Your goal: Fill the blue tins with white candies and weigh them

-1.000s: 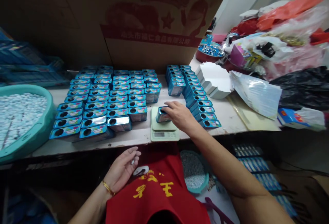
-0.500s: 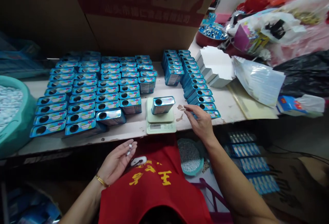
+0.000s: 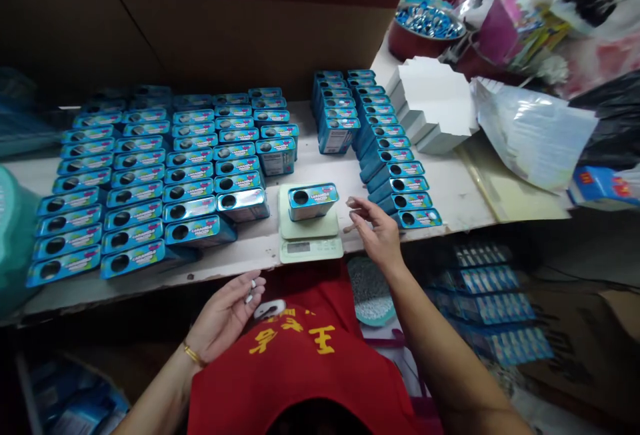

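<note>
A blue tin (image 3: 313, 202) with a round dark hole in its top stands on a pale green digital scale (image 3: 310, 250) at the middle of the table. Just right of the scale is my right hand (image 3: 379, 230), its thumb and fingers apart with nothing seen between them. In front of the table edge, palm up and half curled, my left hand (image 3: 225, 305) holds a few small white candies (image 3: 250, 292) on its fingers. Neither hand touches the tin.
Rows of blue tins (image 3: 133, 195) fill the left of the table, with more tins (image 3: 395, 170) to the right. Beyond are white cartons (image 3: 435, 98) and a red bowl of wrapped sweets (image 3: 417, 45). A teal tub (image 3: 15, 222) stands far left; another tub (image 3: 373, 292) sits below the table.
My right hand has shifted slightly left, towards the scale. The left hand still cups the candies. The view has tilted down a little; the tin remains on the scale.
</note>
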{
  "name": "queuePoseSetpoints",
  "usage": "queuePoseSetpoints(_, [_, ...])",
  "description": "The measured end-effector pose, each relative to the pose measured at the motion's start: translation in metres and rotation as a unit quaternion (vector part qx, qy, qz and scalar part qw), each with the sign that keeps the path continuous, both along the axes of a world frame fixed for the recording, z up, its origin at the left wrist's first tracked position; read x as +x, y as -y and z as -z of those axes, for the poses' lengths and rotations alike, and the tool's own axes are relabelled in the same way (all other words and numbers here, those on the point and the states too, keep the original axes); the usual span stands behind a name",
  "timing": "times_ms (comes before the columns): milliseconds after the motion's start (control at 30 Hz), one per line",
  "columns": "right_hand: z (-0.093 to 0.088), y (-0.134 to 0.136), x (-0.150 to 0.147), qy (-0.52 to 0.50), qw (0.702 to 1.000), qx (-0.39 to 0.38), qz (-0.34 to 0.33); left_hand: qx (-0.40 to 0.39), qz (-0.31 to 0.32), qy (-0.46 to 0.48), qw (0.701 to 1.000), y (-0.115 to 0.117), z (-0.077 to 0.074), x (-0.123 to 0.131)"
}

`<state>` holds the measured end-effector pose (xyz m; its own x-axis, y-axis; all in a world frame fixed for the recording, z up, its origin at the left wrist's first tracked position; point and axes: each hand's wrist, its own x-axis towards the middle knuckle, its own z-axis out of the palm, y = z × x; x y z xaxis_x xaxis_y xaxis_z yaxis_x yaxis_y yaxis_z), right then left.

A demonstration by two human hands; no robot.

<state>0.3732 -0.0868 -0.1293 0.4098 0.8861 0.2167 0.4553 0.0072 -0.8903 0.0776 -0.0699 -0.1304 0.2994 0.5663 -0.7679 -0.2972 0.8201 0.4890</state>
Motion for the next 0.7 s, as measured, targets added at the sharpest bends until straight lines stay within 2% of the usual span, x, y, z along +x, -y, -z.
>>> queuePoseSetpoints(200, [0.004, -0.016, 0.0, -0.023, 0.999, 0.008, -0.047, -0.005, -0.005, -0.002, 1.0, -0.005, 0.005, 0.005])
queuePoseSetpoints(533, [0.003, -0.033, -0.005, 0.021, 0.994, 0.006, -0.105, -0.015, -0.008, 0.002, 1.0, -0.01, 0.007, 0.01])
queuePoseSetpoints(633, [-0.005, -0.037, -0.005, 0.037, 0.992, 0.017, -0.117, -0.013, -0.008, 0.005, 1.0, -0.009, 0.007, 0.009])
queuePoseSetpoints(700, [-0.017, -0.039, -0.005, 0.063, 0.99, 0.025, -0.122, -0.011, -0.007, 0.01, 1.0, -0.008, 0.006, 0.007])
